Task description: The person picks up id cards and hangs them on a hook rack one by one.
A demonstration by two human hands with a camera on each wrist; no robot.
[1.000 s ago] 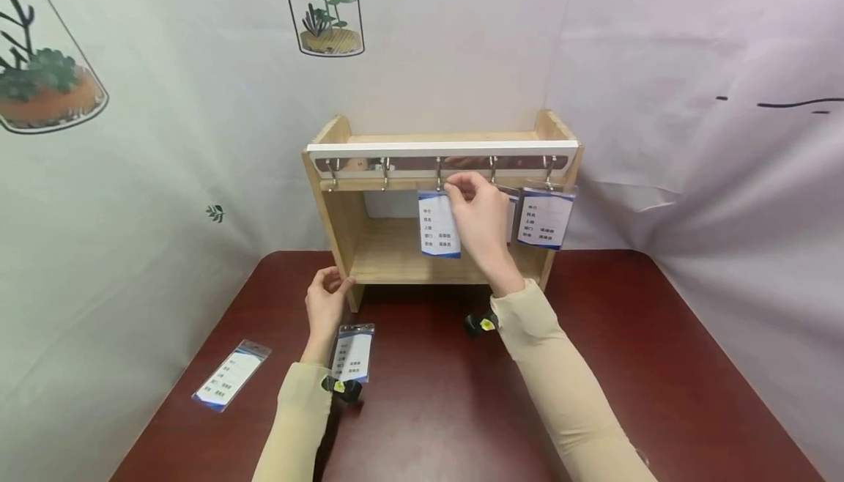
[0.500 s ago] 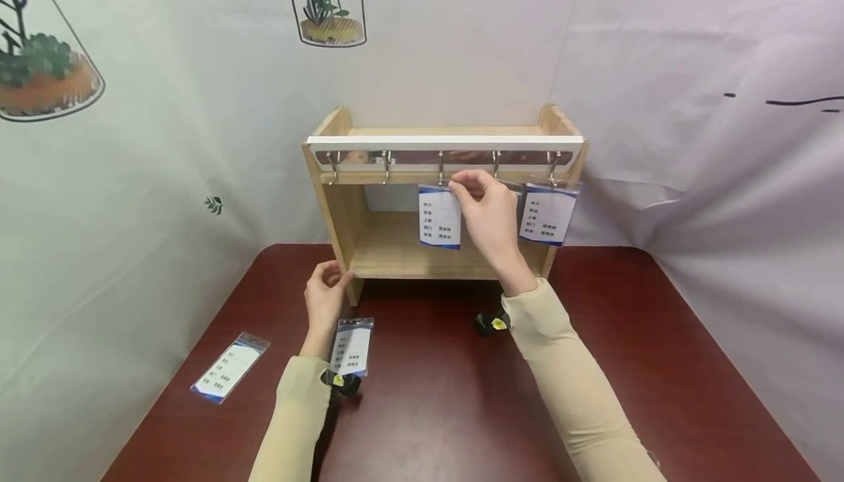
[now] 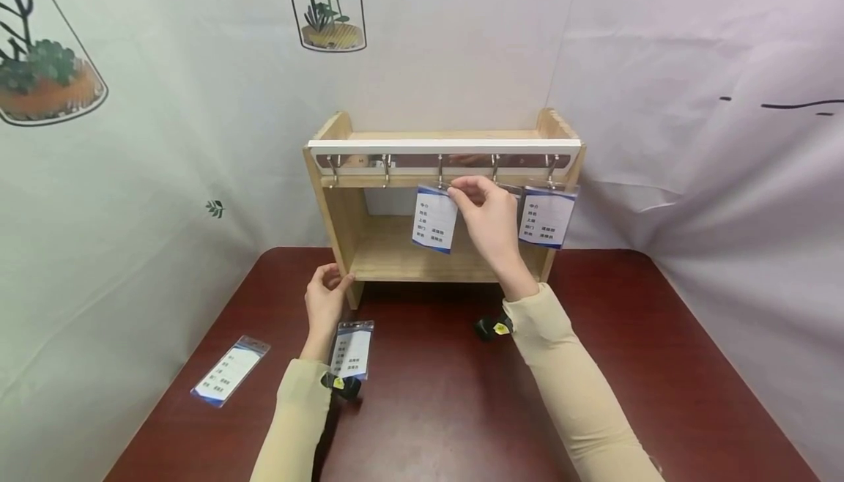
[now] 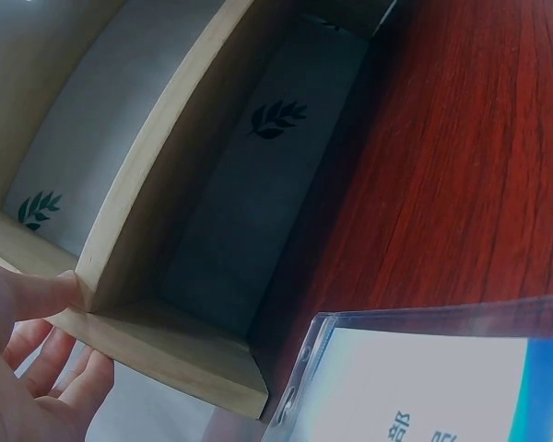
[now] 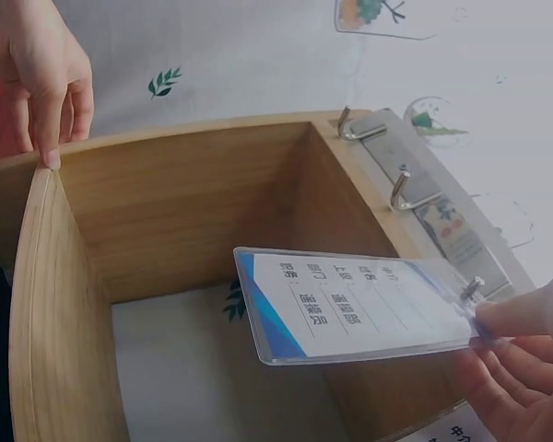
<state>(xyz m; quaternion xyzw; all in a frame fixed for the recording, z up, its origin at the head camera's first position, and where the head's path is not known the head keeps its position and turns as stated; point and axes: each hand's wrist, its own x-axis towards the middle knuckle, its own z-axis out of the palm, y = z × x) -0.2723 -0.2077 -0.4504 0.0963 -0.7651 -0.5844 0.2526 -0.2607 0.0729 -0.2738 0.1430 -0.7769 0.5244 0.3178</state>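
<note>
My right hand [image 3: 491, 218] pinches the top right corner of a clear-sleeved name badge [image 3: 434, 220] between thumb and fingers. The badge hangs slightly tilted at the middle metal hook [image 3: 440, 168]. In the right wrist view, the hook's tip [image 5: 473, 287] shows at the badge's top end, beside my thumb. My left hand [image 3: 326, 302] grips the left side panel of the wooden shelf [image 3: 336, 240], thumb on the front and fingers around the outside, as the left wrist view [image 4: 46, 341] also shows.
Another badge [image 3: 547, 217] hangs on the rightmost hook; one more [image 3: 514, 193] is mostly hidden behind my right hand. Two badges lie on the dark red table [image 3: 422, 409]: one [image 3: 231, 372] at the left, one [image 3: 352, 350] beside my left wrist. The two left hooks [image 3: 386, 171] bear nothing.
The badge in my right hand has tilted, its lower end swinging a little left. My right hand has shifted slightly right since a second ago. The left hand keeps its hold on the shelf.
</note>
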